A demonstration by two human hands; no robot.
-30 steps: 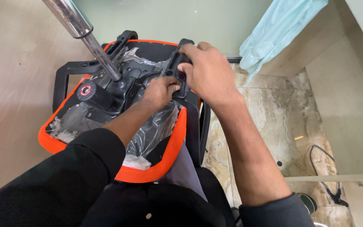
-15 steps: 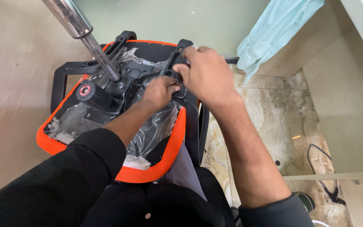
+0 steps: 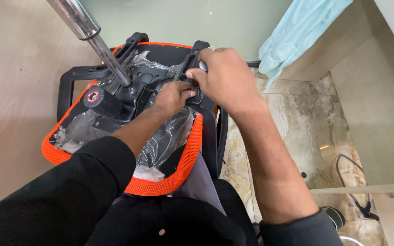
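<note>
Upturned orange-rimmed chair seat (image 3: 185,155) on lap, plastic wrap partly on. Left hand (image 3: 174,98) fingers curled on underside plate; right hand (image 3: 226,79) fingers clamped on black armrest bracket (image 3: 197,54). Gas cylinder (image 3: 92,38) fitted; bracket seemingly unfinished.

Landmark: upturned chair seat (image 3: 69,157).

- Seat rim: bright orange mesh; underside black, under crinkled clear-grey plastic wrap (image 3: 165,141).
- Metal column (image 3: 92,38) rising from the seat's middle: shiny chrome silver.
- Knob (image 3: 93,96) at the column's foot: black with a red ring.
- Armrest frame (image 3: 76,77) on the seat's far-left edge: black.
- Sleeves (image 3: 64,200) near side of seat: black.
- Cloth (image 3: 297,32) beyond the seat, to its right: pale aqua.
- Floor (image 3: 297,123) right of seat: beige marble with brown veining.
- Cable (image 3: 349,180) far right of seat: black.
</note>
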